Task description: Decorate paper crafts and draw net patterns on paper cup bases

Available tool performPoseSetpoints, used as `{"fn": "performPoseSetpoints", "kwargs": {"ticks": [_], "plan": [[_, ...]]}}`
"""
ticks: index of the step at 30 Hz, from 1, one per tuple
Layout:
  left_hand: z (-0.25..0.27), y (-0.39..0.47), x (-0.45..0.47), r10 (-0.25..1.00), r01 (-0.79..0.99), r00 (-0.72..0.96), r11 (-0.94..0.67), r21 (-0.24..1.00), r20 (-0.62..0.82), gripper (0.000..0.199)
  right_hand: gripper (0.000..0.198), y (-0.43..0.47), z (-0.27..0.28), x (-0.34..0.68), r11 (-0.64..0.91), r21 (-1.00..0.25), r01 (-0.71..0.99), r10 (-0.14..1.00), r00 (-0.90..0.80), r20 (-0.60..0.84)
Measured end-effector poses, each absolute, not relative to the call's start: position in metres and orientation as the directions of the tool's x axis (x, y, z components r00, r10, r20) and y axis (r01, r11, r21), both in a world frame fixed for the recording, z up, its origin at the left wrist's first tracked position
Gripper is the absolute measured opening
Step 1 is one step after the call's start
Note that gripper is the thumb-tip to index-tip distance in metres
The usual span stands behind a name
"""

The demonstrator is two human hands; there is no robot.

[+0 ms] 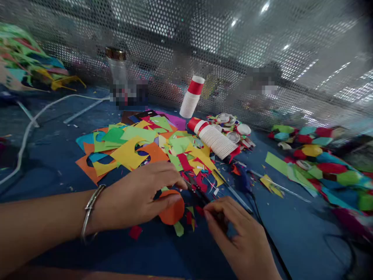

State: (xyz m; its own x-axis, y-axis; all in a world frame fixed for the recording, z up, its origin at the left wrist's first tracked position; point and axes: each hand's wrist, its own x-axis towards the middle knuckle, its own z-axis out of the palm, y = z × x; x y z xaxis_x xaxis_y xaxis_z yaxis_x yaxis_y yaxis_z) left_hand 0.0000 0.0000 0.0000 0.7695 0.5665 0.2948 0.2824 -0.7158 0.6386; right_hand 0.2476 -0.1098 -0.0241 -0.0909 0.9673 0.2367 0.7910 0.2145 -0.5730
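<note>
My left hand [142, 194], with a metal bangle at the wrist, is closed on an orange paper disc [171, 214]. Its thumb lies across the disc's face, and the fingers reach over the upper edge. To the right, my right hand [239, 233] has its fingers curled, with thumb and forefinger at the near end of a dark, slim tool that looks like scissors [198, 190]. The tool points up and left toward my left fingertips; its handle is mostly hidden by the hand. Small red and green paper scraps [179, 229] lie below the disc.
Coloured paper sheets with round cut-outs [131, 151] are heaped ahead. Paper cup stacks stand [190, 99] and lie [215, 140] behind them, near a perforated metal screen [175, 46]. A corded blue tool [244, 181], a jar [118, 70] and paper-covered pieces [329, 167] surround the heap.
</note>
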Motion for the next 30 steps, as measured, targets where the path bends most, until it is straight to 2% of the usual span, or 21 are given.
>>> {"fn": "performPoseSetpoints", "kwargs": {"ticks": [5,10,12,24,30], "plan": [[0.001,-0.003,0.016,0.562,0.242,0.780,-0.677,0.695,0.276,0.022,0.013,-0.105,-0.008,0.246,0.206,-0.619,0.758,0.975,-0.103,0.198],[0.010,-0.009,0.025,0.631,0.223,0.768,-0.420,0.880,0.106,0.013,0.017,-0.094,0.004,0.234,0.199,-0.679,0.706,0.980,-0.128,0.154],[0.011,-0.008,0.025,0.643,0.214,0.764,-0.336,0.917,0.057,0.013,0.017,-0.092,0.004,0.232,0.186,-0.699,0.691,0.982,-0.125,0.139],[0.004,-0.004,0.031,0.609,0.183,0.790,-0.336,0.924,0.065,0.016,0.022,-0.094,-0.006,0.238,0.122,-0.756,0.643,0.992,-0.101,0.075],[0.000,-0.003,0.033,0.642,0.247,0.767,-0.285,0.926,-0.007,0.007,0.026,-0.096,-0.007,0.240,0.137,-0.732,0.668,0.991,-0.095,0.099]]}}
